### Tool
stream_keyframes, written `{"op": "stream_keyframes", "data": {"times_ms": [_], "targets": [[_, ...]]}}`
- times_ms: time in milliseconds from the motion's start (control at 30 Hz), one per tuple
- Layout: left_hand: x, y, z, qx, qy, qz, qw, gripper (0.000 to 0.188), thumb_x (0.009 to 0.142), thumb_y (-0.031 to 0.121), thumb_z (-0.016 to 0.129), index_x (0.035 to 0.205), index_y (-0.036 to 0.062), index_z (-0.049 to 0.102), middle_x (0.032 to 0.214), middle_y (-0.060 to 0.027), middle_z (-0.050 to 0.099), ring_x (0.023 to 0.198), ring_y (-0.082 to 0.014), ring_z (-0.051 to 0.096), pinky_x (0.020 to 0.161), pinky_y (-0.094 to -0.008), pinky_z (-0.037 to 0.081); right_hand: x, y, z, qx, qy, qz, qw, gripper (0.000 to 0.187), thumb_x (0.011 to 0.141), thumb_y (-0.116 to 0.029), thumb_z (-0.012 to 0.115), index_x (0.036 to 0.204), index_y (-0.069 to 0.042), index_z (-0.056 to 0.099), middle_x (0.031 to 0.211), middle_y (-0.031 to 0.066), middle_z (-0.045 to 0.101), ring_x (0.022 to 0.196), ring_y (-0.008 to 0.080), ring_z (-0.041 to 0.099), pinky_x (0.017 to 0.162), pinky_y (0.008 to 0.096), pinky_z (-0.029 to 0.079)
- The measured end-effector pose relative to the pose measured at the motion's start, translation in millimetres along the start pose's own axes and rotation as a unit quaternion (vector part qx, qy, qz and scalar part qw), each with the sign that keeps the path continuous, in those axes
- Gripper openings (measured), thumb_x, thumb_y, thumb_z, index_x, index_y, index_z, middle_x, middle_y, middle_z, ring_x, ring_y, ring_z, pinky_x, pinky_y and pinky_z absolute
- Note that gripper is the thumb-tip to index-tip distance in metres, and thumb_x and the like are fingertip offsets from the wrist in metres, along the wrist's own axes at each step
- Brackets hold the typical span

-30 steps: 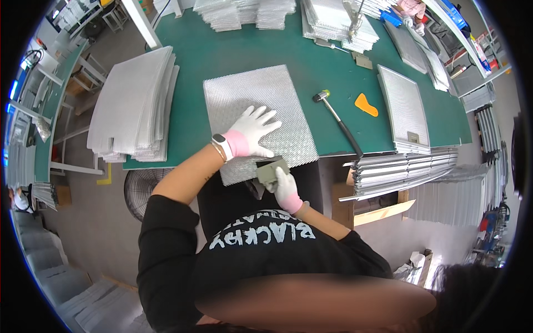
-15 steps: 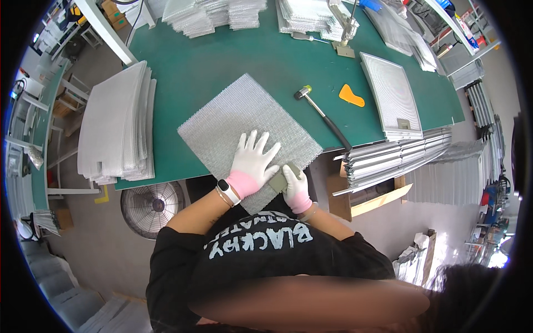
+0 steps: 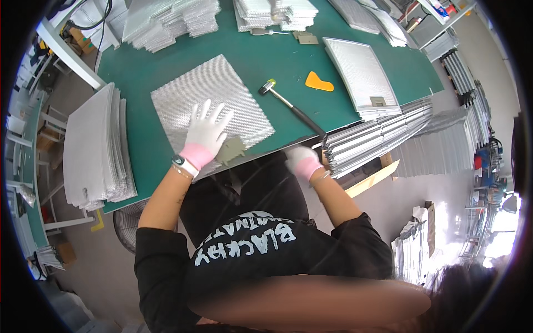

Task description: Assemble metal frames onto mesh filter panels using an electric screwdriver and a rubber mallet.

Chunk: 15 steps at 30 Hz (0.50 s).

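A silver metal mesh sheet (image 3: 227, 97) lies on the green table. My left hand (image 3: 204, 133), in a white glove with a pink cuff, rests flat on it with fingers spread. An olive-grey flat plate with a notched edge (image 3: 231, 150) lies at the sheet's near corner, just right of my left hand. My right hand (image 3: 302, 161), gloved the same way, hovers at the table's front edge, close to a stack of metal-framed panels (image 3: 377, 133). Motion smears its fingers, so their pose and anything in them are unclear.
Right of the sheet lie a hammer (image 3: 291, 105) and a yellow scraper (image 3: 319, 81). A framed mesh panel (image 3: 363, 77) sits further right. Mesh stacks stand at the left (image 3: 97, 147) and back (image 3: 172, 22). A screwdriver (image 3: 269, 32) lies at the back; a floor fan (image 3: 127, 225) stands below.
My right hand has let go of the olive-grey plate and moved right, toward the framed panels. The mesh sheet has turned and lies further onto the table. My left hand stays on it.
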<state>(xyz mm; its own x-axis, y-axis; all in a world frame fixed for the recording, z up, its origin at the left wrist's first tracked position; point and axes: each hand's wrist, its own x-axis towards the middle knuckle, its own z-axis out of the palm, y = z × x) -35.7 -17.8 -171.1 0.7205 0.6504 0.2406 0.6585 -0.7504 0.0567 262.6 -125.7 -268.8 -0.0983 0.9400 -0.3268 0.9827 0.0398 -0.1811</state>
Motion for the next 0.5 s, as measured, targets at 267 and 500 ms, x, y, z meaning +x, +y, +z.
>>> {"op": "stream_keyframes", "data": {"times_ms": [267, 500], "targets": [[-78, 103, 50, -0.464, -0.065, 0.059, 0.882, 0.033, 0.089, 0.011, 0.058, 0.12, 0.0024, 0.063, 0.114, -0.0143, 0.067, 0.106, -0.0326, 0.064, 0.098, -0.0427, 0.049, 5, 67, -12, -0.193, -0.06, -0.012, 0.979, 0.018, 0.088, -0.011, 0.059, 0.099, -0.011, 0.073, 0.103, 0.0099, 0.072, 0.097, 0.028, 0.071, 0.078, 0.0395, 0.058], [-92, 143, 176, -0.643, 0.041, -0.106, 0.758, 0.04, 0.097, 0.009, 0.049, 0.135, 0.0, 0.053, 0.138, -0.0145, 0.056, 0.128, -0.0218, 0.052, 0.108, -0.0347, 0.04, -21, -154, -32, -0.008, 0.066, -0.322, 0.945, 0.012, 0.079, -0.019, 0.064, 0.089, -0.013, 0.066, 0.083, 0.0104, 0.065, 0.076, 0.0291, 0.07, 0.06, 0.0425, 0.056]]}}
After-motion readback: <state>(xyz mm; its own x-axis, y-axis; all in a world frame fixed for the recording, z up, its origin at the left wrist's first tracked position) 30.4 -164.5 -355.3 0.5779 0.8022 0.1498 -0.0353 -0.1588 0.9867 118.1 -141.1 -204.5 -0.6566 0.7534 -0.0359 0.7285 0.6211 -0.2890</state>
